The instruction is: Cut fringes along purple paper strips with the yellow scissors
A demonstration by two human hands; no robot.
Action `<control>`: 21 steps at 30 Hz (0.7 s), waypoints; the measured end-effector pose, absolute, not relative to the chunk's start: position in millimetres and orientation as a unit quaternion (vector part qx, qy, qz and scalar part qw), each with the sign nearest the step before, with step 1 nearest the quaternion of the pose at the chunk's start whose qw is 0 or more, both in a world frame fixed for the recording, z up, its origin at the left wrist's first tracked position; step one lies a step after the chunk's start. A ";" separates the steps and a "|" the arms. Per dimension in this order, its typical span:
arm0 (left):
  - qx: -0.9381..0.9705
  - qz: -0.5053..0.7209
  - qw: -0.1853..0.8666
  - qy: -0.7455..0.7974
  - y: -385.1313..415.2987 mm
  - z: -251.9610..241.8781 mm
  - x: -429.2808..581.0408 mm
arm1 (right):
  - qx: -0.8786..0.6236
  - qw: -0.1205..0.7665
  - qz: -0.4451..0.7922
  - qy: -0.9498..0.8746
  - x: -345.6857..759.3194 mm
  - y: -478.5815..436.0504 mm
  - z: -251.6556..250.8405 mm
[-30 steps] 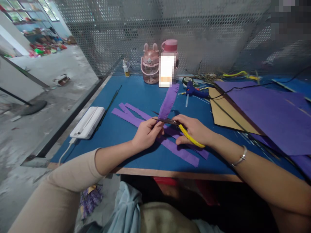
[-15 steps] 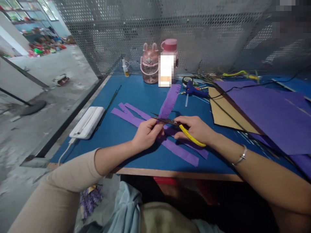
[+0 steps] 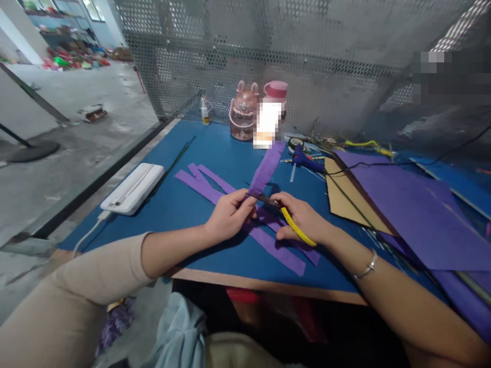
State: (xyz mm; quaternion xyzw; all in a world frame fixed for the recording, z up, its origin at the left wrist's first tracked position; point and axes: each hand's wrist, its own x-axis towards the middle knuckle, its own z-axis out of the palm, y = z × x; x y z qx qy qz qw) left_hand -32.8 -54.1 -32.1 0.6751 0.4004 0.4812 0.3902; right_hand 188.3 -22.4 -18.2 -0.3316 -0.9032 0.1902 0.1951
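Only the viewpoint has clearly shifted: loose purple strips [image 3: 201,187] lie seemingly unfringed on the counter [image 3: 215,143], the left hand [image 3: 230,214] pinches a raised strip [image 3: 266,166], fringed above the blades [image 3: 265,199], and the right hand [image 3: 303,217] grips the yellow-handled scissors [image 3: 297,230].

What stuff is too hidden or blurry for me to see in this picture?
All in the head view:
Lower end of the fringed purple strip: hidden by the left hand.
Part of the yellow-handled scissors: behind the right hand.
Most of the pink-capped bottle: behind the bright rectangle, itself blurred into blocks.
Label on the small white bottle: too small.
Purple bundle: partly behind the sleeve.
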 end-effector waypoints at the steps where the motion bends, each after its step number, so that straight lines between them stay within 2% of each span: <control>1: 0.683 0.480 0.381 0.398 -54.2 -31.4 -32.9 | -0.325 0.193 0.201 -0.904 187.9 -22.5 -17.2; 8: 0.719 0.468 0.348 0.379 -52.6 -27.4 -35.0 | -0.296 0.188 0.252 -0.902 182.9 -18.0 -3.7; 14: 0.690 0.484 0.360 0.399 -44.8 -29.3 -36.5 | -0.332 0.187 0.181 -0.907 175.2 -5.5 -0.5; 21: 0.683 0.488 0.363 0.404 -42.8 -29.7 -37.8 | -0.331 0.203 0.178 -0.904 173.4 -3.3 0.9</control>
